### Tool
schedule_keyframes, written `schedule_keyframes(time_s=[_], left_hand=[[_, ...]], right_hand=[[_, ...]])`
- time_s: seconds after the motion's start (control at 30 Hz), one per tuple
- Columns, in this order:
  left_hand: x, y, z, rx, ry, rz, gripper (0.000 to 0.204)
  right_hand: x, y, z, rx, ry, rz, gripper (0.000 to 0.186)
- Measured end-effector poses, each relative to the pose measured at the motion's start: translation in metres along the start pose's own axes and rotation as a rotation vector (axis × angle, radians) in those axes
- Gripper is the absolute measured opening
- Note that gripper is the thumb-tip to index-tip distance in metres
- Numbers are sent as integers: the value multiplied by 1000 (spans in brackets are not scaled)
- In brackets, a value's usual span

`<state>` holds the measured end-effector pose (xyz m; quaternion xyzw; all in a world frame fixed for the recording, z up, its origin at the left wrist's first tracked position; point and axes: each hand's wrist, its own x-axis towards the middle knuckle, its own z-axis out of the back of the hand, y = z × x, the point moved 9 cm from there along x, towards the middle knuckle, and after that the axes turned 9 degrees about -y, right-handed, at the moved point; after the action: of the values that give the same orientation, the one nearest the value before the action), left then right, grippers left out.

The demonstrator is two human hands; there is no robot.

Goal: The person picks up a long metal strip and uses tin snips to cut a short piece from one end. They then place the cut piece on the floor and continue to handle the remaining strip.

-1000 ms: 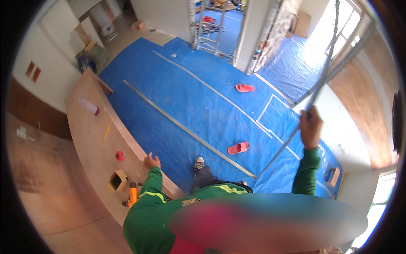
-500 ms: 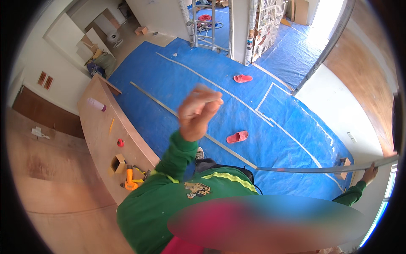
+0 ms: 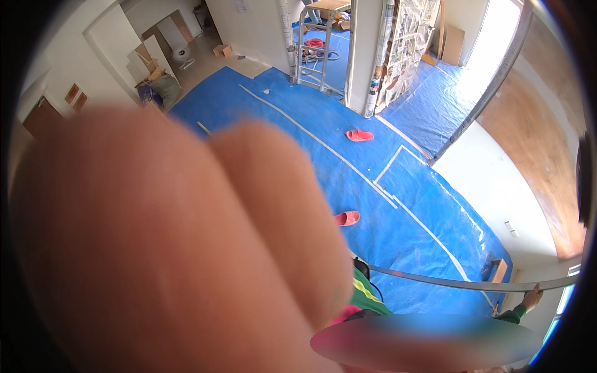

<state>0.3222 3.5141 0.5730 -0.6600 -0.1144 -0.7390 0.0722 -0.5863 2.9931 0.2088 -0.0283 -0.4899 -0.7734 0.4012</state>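
My left hand (image 3: 180,242) looms very close to the camera, its blurred fingertips covering the lower left of the view; whether it holds anything cannot be made out. My right hand (image 3: 531,298), at the lower right in a green sleeve, grips a long metal bar (image 3: 444,278) that stretches across the blue sheet (image 3: 298,115) near waist height. My green top (image 3: 367,295) shows below the bar. Pink slippers (image 3: 359,135) lie on the sheet, one farther off and one half behind my left fingers.
An aluminium ladder (image 3: 301,59) stands in the back doorway, with part of another person's legs (image 3: 311,13) beyond. A newspaper-covered panel (image 3: 404,53) borders the right opening. A curved wooden panel (image 3: 528,155) runs along the right. Boards (image 3: 149,59) lean at the back left.
My left hand has risen from beside the counter to right before the camera, hiding it. My right hand has swung the bar from a steep angle down to nearly horizontal at the right.
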Motion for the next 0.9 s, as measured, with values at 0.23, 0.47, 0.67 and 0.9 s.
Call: schedule_keyframes(time_s=[0.23,0.47,0.67,0.9], left_hand=[[-9,6,31,24,-61,33,20],[0,4,56,15,32,22,20],[-46,18,108,323,-85,19,18],[-315,36,329,1538,-97,951,47]], right_hand=[[-135,183,-3,69,-26,791,55],[-256,331,-49,352,173,265,35],[-364,456,-80,272,161,512,36],[-565,593,-65,364,101,998,20]])
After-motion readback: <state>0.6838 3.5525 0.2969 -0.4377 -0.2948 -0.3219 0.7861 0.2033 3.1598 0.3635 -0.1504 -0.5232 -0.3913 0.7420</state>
